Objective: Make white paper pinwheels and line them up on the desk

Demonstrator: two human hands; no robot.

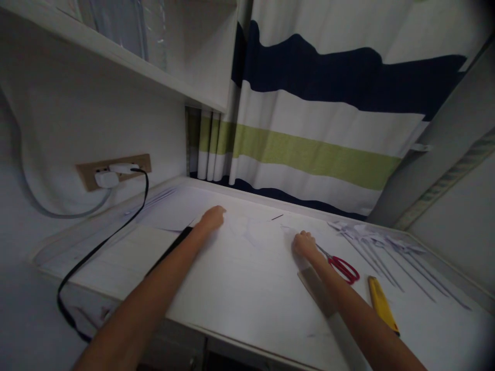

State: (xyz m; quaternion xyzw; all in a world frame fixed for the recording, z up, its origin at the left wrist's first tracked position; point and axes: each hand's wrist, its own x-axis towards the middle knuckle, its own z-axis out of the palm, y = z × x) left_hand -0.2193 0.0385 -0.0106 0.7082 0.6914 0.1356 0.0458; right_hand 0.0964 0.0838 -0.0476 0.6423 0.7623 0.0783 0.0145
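Can see red-handled scissors (332, 260) on the white desk (232, 288), just beside the right hand (304, 243). Find that hand curled, the left hand (212, 218) bunched (cannot tell whether gripping anything). Farther right, notice a yellow tool (382, 304) and white thin-stemmed pieces (365, 234); behind, a striped curtain (309, 116).

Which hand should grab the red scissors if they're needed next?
Probably the right hand: the red scissors lie close beside it, while the left hand is farther away, with the right hand between.
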